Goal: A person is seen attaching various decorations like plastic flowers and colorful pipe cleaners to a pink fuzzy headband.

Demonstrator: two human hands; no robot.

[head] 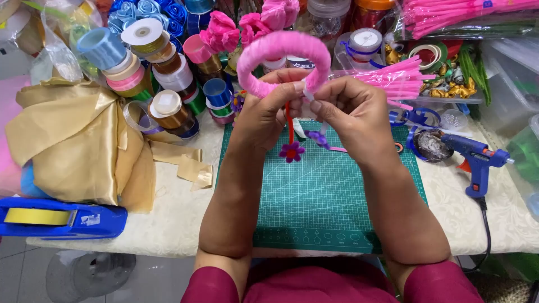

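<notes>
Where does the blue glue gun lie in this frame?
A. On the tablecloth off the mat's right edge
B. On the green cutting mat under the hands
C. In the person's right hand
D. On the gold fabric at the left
A: the blue glue gun rests on the pale tablecloth, right of the green cutting mat, while both hands hold the pink fuzzy ring.

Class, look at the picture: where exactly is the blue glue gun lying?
In the head view, the blue glue gun lies on the table's right side, just right of the green cutting mat.
</notes>
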